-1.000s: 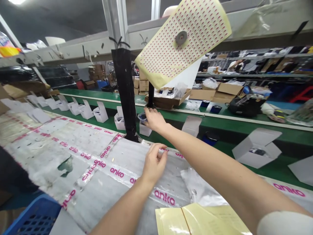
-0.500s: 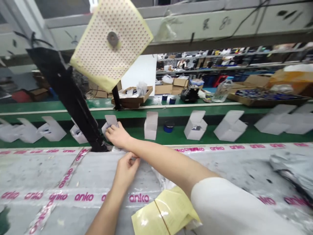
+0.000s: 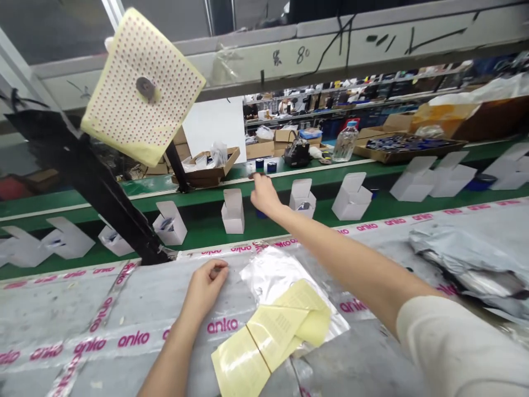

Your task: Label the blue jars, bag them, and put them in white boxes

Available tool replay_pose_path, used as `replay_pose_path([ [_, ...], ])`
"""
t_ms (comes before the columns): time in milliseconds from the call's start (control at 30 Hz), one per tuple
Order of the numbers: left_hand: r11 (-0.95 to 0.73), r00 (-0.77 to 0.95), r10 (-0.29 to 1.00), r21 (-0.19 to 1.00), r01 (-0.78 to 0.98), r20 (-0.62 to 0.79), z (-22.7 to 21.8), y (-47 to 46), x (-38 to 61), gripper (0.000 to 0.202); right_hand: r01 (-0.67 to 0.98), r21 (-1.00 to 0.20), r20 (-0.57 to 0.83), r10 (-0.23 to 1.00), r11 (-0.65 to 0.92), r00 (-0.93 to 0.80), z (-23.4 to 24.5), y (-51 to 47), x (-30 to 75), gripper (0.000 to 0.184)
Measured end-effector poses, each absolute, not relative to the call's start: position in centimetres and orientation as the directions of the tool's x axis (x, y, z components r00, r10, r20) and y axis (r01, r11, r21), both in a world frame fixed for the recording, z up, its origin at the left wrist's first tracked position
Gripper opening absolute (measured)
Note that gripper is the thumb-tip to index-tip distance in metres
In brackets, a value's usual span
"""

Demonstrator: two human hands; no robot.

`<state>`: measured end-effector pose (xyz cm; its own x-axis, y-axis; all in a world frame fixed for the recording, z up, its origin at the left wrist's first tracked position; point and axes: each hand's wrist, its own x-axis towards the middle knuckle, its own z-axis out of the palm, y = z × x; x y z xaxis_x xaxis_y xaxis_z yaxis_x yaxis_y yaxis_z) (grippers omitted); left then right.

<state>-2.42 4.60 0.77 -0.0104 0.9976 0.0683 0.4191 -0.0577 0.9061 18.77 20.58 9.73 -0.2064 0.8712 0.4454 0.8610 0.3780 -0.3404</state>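
My right hand (image 3: 265, 196) reaches out over the green conveyor belt, its fingertips bent down near the belt's far rail. A dark speck shows at the fingertips; whether they hold it I cannot tell. Just beyond are two small blue tins (image 3: 271, 167) on the back ledge. Another blue tin (image 3: 260, 214) on the belt is mostly hidden by this hand. Open-topped white boxes stand on either side, one box (image 3: 233, 219) to the left and one box (image 3: 303, 205) to the right. My left hand (image 3: 206, 284) rests on the covered table, thumb and fingers curled together; anything inside is hidden.
Yellow sticker sheets (image 3: 268, 336) lie over a clear plastic bag (image 3: 276, 270) before me. A black post (image 3: 107, 182) rises at left, near a hanging dotted sheet (image 3: 142, 88). A grey plastic package (image 3: 467, 264) lies at right. More white boxes (image 3: 351, 198) line the belt.
My right hand has left the white box on the left and moved right and farther out. The view has turned to the right. My left hand stays curled on the table.
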Motion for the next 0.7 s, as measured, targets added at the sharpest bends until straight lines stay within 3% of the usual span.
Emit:
replay_pose_path([
  [167,-0.065,-0.005,0.997,0.888,0.455,0.076,1.1,4.5,-2.1,0.032,0.850,-0.490,0.209,0.973,0.192,-0.099,6.1,21.6,22.3,0.038],
  [300,-0.076,-0.003,0.996,0.901,0.427,0.086,1.2,4.3,-2.4,0.032,0.760,-0.611,0.160,0.975,0.223,-0.157,5.8,20.0,22.5,0.037],
  [367,-0.074,-0.025,0.995,0.912,0.404,0.092,1.4,4.1,-2.3,0.032,0.681,-0.676,0.168,0.959,0.282,-0.230,6.1,17.6,22.4,0.049],
  [433,-0.102,-0.027,0.992,0.918,0.384,0.122,1.7,3.7,-2.0,0.036,0.572,-0.745,0.169,0.926,0.344,-0.337,6.3,14.1,22.3,0.070],
  [500,-0.180,0.044,0.983,0.917,0.357,0.176,2.2,3.2,-1.4,0.050,0.436,-0.828,0.143,0.884,0.353,-0.444,6.4,10.4,22.3,0.076],
  [600,-0.273,0.218,0.952,0.917,0.290,0.214,2.7,2.3,-0.5,0.071,0.080,-0.987,0.070,0.831,0.136,-0.552,6.3,6.0,22.6,0.070],
  [700,-0.275,0.304,0.932,0.929,0.246,0.196,2.9,1.7,0.0,0.072,-0.103,-0.993,0.011,0.807,-0.061,-0.590,6.1,4.2,22.9,0.070],
])
